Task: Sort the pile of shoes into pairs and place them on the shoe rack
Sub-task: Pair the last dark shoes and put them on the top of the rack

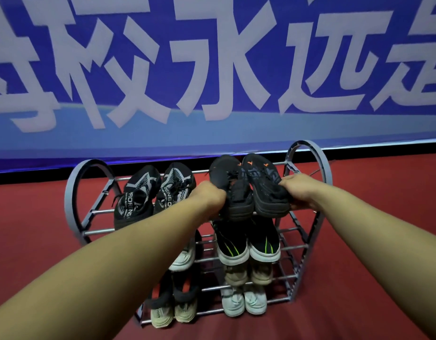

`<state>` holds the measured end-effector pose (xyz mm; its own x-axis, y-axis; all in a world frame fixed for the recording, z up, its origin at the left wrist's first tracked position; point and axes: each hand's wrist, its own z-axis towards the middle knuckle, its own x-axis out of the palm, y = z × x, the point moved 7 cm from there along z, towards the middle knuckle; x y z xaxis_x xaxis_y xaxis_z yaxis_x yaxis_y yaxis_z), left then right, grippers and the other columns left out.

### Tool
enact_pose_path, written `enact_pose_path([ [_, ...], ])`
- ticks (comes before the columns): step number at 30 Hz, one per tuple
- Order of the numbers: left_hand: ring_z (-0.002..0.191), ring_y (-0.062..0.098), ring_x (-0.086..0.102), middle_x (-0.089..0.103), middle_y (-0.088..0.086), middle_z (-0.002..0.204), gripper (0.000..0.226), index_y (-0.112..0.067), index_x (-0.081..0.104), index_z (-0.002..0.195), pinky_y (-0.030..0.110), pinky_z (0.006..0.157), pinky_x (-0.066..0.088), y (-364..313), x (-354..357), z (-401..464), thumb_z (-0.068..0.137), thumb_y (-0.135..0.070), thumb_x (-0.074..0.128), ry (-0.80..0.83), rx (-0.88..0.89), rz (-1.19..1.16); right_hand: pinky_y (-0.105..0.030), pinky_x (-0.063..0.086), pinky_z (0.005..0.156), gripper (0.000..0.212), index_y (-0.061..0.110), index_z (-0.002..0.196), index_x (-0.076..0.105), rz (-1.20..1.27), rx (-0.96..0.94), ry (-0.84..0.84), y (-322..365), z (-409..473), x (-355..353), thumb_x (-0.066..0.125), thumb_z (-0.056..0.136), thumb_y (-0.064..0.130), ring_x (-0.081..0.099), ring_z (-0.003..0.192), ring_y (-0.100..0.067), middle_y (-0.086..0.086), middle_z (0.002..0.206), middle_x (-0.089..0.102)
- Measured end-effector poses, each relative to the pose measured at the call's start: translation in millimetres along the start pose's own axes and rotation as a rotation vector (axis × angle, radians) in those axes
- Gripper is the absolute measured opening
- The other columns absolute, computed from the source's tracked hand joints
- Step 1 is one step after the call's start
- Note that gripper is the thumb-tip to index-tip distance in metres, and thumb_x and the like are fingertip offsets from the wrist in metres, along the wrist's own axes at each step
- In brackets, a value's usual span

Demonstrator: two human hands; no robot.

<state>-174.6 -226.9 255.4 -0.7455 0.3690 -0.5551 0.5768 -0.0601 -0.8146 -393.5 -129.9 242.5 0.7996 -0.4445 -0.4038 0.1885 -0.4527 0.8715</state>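
while the blue banner (212, 69) with large white characters fills the wall behind, a red floor (371, 241) carries the grey tiered shoe rack (72, 197) standing just before it. the top tier holds a black pair with white lettering (153, 195) at left, toes pointing away. lower tiers hold black shoes with green stripes and white soles (248, 244), beige and white pairs below, and dark-collared cream shoes (172, 307) at bottom left. both bare forearms reach in. left hand (209, 197), grip closed on the heel of one black shoe with orange marks (231, 187); right hand (302, 190), grip closed on its mate (266, 185). both shoes sit side by side at the top tier's right end.
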Motion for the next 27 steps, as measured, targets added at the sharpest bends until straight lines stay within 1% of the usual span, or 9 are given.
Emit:
enact_pose_path([
  [3,0.087,0.037,0.067,0.069,0.017,0.093,0.035,-0.008,0.064,0.095,0.037,0.077,0.057,2,4,5,0.071,-0.032,0.053,-0.02,0.007,0.138,-0.023,0.042,0.049,0.012,0.018,0.08,0.056,-0.044,0.024,0.024,-5,4,-2,0.047,0.085,0.012,0.042,0.047,-0.019,-0.014,0.07,0.047],
  [6,0.078,0.039,0.07,0.071,0.021,0.093,0.041,-0.006,0.065,0.093,0.047,0.064,0.061,5,12,12,0.063,-0.029,0.051,0.047,-0.02,0.084,-0.021,0.039,0.047,0.013,0.021,0.077,0.054,-0.089,0.01,0.052,-4,1,-7,0.046,0.086,0.017,0.039,0.043,-0.017,-0.009,0.065,0.044],
  [10,0.085,0.036,0.066,0.068,0.016,0.095,0.029,-0.005,0.063,0.097,0.03,0.066,0.051,-1,5,4,0.083,-0.029,0.055,0.022,0.051,0.265,-0.024,0.046,0.046,0.022,0.015,0.087,0.064,-0.169,-0.034,0.064,-1,-5,-1,0.043,0.093,0.02,0.049,0.047,-0.019,-0.005,0.062,0.054],
  [13,0.098,0.035,0.066,0.07,0.016,0.102,0.038,-0.006,0.066,0.101,0.033,0.081,0.049,-11,-2,7,0.092,-0.04,0.05,-0.008,0.114,0.529,-0.028,0.051,0.048,0.03,0.003,0.104,0.065,-0.236,-0.013,0.096,1,-9,3,0.041,0.095,0.019,0.058,0.054,-0.025,-0.012,0.077,0.061],
  [15,0.097,0.033,0.068,0.071,0.015,0.101,0.045,-0.005,0.066,0.101,0.032,0.082,0.049,-25,-12,10,0.094,-0.045,0.044,-0.019,0.161,0.644,-0.029,0.052,0.047,0.035,0.0,0.109,0.062,-0.3,0.011,0.093,10,-9,1,0.041,0.097,0.024,0.061,0.057,-0.029,-0.017,0.086,0.061],
  [18,0.1,0.032,0.065,0.071,0.011,0.106,0.037,-0.013,0.066,0.107,0.033,0.081,0.048,-51,-37,29,0.093,-0.042,0.047,-0.078,0.329,0.705,-0.035,0.054,0.059,0.042,0.002,0.101,0.064,-0.63,-0.137,-0.08,50,5,-15,0.042,0.097,0.037,0.062,0.067,-0.032,-0.02,0.095,0.066],
  [20,0.102,0.028,0.063,0.07,0.005,0.112,0.028,-0.02,0.065,0.111,0.033,0.082,0.05,-59,-49,47,0.093,-0.035,0.051,-0.051,0.451,0.67,-0.035,0.053,0.059,0.038,0.002,0.098,0.067,-0.633,-0.273,-0.173,79,23,-17,0.045,0.094,0.033,0.059,0.063,-0.029,-0.021,0.088,0.068],
  [23,0.081,0.018,0.065,0.071,-0.001,0.103,0.021,-0.023,0.065,0.113,0.026,0.069,0.053,-57,-55,78,0.093,-0.027,0.058,0.103,0.551,0.477,-0.029,0.041,0.051,0.032,0.0,0.101,0.066,-0.427,-0.36,-0.085,103,63,4,0.048,0.092,0.025,0.05,0.061,-0.024,-0.017,0.082,0.065],
  [27,0.066,0.008,0.061,0.07,-0.001,0.095,0.018,-0.018,0.065,0.111,0.01,0.053,0.045,-62,-73,115,0.094,-0.021,0.06,0.169,0.566,0.215,-0.031,0.042,0.061,0.022,0.018,0.103,0.069,-0.353,-0.414,0.029,143,84,31,0.051,0.094,0.026,0.05,0.063,-0.019,0.002,0.093,0.073],
])
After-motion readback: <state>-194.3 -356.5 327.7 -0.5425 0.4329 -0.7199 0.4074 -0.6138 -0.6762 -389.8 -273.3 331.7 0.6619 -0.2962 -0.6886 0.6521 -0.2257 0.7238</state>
